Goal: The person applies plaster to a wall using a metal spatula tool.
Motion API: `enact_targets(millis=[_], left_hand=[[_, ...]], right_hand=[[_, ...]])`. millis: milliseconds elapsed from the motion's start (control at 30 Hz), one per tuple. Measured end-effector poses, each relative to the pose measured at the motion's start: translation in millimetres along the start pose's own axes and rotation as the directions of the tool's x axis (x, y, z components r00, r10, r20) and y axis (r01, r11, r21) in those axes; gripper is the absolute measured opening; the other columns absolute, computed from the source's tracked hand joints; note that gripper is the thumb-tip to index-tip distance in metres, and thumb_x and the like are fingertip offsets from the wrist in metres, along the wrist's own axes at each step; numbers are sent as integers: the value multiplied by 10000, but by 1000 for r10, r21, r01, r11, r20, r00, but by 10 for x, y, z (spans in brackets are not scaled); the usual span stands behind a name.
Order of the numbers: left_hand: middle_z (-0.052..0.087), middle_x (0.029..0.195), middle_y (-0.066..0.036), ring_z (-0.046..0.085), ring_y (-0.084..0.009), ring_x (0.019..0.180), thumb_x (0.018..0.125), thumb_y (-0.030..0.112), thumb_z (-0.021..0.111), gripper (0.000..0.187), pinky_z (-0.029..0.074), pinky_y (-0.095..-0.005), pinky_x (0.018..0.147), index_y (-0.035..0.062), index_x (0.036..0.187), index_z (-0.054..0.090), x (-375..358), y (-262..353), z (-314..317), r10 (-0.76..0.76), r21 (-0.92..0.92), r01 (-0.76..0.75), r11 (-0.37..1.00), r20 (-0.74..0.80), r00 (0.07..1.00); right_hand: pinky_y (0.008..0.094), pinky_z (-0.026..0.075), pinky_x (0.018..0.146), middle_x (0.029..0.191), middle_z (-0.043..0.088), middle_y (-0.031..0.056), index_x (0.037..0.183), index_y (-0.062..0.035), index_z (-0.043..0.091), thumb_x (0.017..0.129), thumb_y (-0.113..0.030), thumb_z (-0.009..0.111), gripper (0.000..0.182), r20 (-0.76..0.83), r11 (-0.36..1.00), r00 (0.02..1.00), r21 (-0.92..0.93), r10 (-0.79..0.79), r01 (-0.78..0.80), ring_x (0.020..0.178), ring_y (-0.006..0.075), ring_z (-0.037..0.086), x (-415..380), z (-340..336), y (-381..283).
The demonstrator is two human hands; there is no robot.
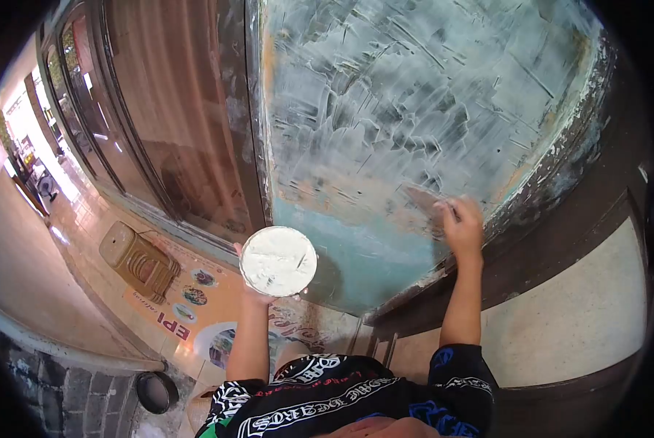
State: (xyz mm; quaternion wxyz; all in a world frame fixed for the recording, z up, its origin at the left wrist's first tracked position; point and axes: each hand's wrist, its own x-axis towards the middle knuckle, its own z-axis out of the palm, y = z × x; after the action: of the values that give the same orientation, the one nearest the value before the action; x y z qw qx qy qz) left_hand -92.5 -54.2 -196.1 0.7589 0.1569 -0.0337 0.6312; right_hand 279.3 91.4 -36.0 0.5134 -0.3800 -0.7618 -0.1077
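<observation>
My left hand supports a round tub of white putty from below, its fingers mostly hidden under it. The putty's surface is uneven, with a groove across it. My right hand is closed around a putty knife, whose blade lies at the wall panel. White filler in rough strokes covers the panel's upper part, with dark patches showing through. Below the knife, the panel is bare light blue-green.
Dark-framed window panes rise on the left. A stack of brown plastic stools stands on a printed banner on the floor. A dark round pan sits at lower left. Dark wooden trim borders the panel's right.
</observation>
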Motion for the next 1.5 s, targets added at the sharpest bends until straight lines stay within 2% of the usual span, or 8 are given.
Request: enact_targets(millis=[167, 400, 567, 733, 767, 900, 1033, 1500], left_hand=[[459, 1446, -265, 557, -568, 1125, 810, 867, 376, 1020, 494, -781, 715, 111, 1495, 372, 34, -10, -145, -3, -43, 5, 999, 51, 999], [463, 1458, -239, 551, -524, 1178, 814, 862, 379, 1005, 494, -755, 793, 111, 1482, 405, 51, -11, 31, -13, 0, 14, 1000, 214, 977], [439, 1492, -208, 526, -496, 1227, 827, 857, 370, 982, 505, -700, 862, 133, 1490, 401, -7, -168, -26, 61, -54, -66, 996, -91, 994], [463, 1480, -200, 544, -491, 1222, 785, 900, 339, 1066, 477, -735, 865, 105, 1490, 410, 134, -354, 91, -108, -89, 111, 990, 40, 993], [489, 1465, -184, 568, -467, 1204, 806, 886, 324, 1039, 487, -711, 879, 103, 1481, 428, 164, -376, 30, -45, -151, 4, 989, -274, 961], [518, 1449, -155, 580, -401, 1214, 857, 842, 320, 976, 492, -578, 981, 90, 1463, 460, 215, -407, 255, -98, -68, 103, 992, 74, 992], [523, 1448, -144, 547, -378, 1263, 901, 783, 339, 895, 437, -563, 1050, 97, 1462, 468, 232, -386, 159, -39, -24, 34, 999, -221, 974], [484, 1470, -190, 514, -402, 1297, 934, 688, 375, 837, 409, -541, 1096, 52, 1474, 432, -71, -2, 181, -7, -63, 2, 998, -73, 997]], right_hand=[[433, 503, 696, 853, 659, 117, 878, -67, 703, 826, -206, 754, 157, 332, 983, 936, -91, -121, 159, 789, 325, 625, -516, 618, 144], [334, 491, 671, 814, 638, 72, 914, -23, 656, 912, -130, 675, 109, -37, 993, 993, 49, 114, -112, 764, 205, 615, 253, -219, 29], [277, 481, 851, 1068, 621, 54, 1272, 30, 514, 1016, -147, 564, 315, 245, 432, 757, 697, 606, -572, 967, 101, 572, -582, 313, -196], [262, 472, 897, 1146, 620, 53, 1281, 26, 511, 1040, -151, 519, 299, 726, -20, 527, 596, 442, -803, 1017, 99, 576, -1040, 960, -665], [251, 474, 874, 1123, 628, 43, 1254, 21, 530, 1040, -148, 519, 273, 765, -25, 539, 584, 352, -812, 984, 86, 580, -1082, 1029, -661], [235, 495, 833, 1046, 670, 26, 1238, 28, 574, 1021, -96, 527, 255, 828, -21, 511, 529, 230, -848, 896, 65, 617, -1056, 1079, -739], [224, 473, 748, 929, 652, -2, 1162, 30, 604, 1024, -131, 541, 221, 770, 131, 553, 542, 317, -830, 801, 57, 575, -940, 1064, -830], [253, 520, 782, 1025, 696, 76, 1170, 68, 600, 1022, -92, 502, 239, 655, -13, 534, 638, 535, -770, 872, 103, 650, -723, 1284, -1110]])
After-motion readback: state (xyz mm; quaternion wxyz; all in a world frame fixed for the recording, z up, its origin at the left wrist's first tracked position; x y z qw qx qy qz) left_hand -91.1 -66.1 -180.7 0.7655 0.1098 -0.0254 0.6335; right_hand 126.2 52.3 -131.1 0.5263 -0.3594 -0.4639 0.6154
